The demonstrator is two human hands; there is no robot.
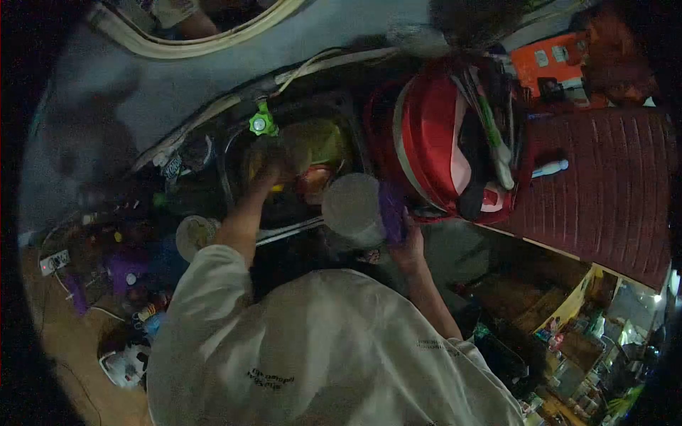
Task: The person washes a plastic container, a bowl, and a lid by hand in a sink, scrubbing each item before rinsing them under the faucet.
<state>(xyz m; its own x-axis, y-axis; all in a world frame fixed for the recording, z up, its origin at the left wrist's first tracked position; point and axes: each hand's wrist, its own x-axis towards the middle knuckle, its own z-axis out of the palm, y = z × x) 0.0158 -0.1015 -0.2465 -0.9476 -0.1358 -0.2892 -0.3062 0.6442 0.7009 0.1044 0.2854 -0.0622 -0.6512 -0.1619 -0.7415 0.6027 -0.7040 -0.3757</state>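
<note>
My left hand (283, 162) reaches down into the sink (226, 167), beneath a tap with a bright green knob (261, 126). Motion blur smears its fingers, so what they touch does not show. A yellowish vessel (330, 138) and a reddish, shiny item (314, 183) lie in the basin close to that hand. My right hand (406, 238) is closed on the purple side of a round container (353, 206). Its pale round face points up at the sink's front right edge.
Right of the sink stands a large red rack or bag (433, 135) with utensils on it. Beyond it is a ridged maroon surface (597, 192) bearing a white-handled tool (550, 169). A round pale dish (197, 238) sits left. A framed mirror (192, 50) hangs above.
</note>
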